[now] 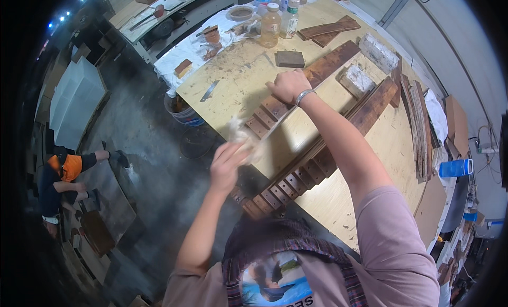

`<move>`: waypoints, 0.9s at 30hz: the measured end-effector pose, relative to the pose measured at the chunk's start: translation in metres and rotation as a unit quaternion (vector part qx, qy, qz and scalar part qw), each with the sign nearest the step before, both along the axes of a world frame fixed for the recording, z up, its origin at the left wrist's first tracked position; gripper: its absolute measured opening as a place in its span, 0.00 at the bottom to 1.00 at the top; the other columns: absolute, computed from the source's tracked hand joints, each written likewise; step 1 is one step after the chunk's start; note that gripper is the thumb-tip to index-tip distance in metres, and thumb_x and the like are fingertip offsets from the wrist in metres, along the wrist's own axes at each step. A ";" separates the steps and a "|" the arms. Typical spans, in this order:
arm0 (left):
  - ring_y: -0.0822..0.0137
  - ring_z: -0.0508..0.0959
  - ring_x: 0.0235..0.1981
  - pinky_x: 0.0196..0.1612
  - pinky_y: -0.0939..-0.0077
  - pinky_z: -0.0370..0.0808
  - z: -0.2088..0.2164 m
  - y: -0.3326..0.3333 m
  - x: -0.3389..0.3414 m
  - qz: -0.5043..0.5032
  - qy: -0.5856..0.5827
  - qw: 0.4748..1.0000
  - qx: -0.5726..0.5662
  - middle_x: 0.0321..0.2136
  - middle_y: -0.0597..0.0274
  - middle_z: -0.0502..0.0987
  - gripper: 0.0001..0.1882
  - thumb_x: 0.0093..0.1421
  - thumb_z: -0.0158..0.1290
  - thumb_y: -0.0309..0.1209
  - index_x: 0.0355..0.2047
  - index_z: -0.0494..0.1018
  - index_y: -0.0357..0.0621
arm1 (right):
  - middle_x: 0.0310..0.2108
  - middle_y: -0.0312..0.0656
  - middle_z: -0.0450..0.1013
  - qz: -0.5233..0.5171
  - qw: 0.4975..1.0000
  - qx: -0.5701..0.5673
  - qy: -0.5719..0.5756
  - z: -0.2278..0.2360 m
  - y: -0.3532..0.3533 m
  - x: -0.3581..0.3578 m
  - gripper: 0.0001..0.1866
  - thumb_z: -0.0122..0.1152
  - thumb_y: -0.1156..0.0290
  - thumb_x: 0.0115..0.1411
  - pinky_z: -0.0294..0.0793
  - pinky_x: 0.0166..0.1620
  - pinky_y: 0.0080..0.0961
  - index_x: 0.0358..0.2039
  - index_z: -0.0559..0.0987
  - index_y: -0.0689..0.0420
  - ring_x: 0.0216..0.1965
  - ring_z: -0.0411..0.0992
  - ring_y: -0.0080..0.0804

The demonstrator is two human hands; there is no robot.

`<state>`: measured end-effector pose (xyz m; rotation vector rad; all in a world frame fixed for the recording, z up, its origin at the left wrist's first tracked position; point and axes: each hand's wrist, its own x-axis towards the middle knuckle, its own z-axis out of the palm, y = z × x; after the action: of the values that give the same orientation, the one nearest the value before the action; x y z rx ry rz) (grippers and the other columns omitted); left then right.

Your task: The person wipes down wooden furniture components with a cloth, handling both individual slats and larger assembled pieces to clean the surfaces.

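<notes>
In my left hand (224,167), whose fingers are closed, is a white cloth (244,140), smeared by motion. It is beside the near end of a long brown wooden board (334,62) with a row of small drilled blocks at that end. My right hand (290,87) grips this board around its middle, fingers bent over it and partly hidden from view. To the right lies a stack of similar dark boards (377,107), its stepped, drilled ends (286,190) jutting past the table edge toward me.
On the table (233,101) are a grey block (290,59), a metal scraper blade (209,91), two bottles (270,25), white-smeared blocks (357,80) and loose dark strips (328,31). A bucket (182,110) stands below the left edge. A person in orange and black (69,167) is at far left.
</notes>
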<state>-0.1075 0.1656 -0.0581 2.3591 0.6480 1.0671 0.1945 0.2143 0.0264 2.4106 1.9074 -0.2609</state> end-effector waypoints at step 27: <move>0.50 0.75 0.45 0.52 0.63 0.70 -0.046 -0.031 -0.045 0.143 -0.002 0.985 -0.098 0.38 0.52 0.79 0.10 0.52 0.54 0.17 0.35 0.79 0.38 | 0.29 0.55 0.79 0.013 0.998 0.066 0.005 -0.013 0.004 0.003 0.30 0.45 0.46 0.60 0.69 0.50 0.42 0.24 0.84 0.60 0.35 0.77 0.51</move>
<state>-0.1526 0.1343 -0.1036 2.1371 1.0651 1.0686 0.1971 0.2181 0.0133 2.4663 2.0199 -0.1508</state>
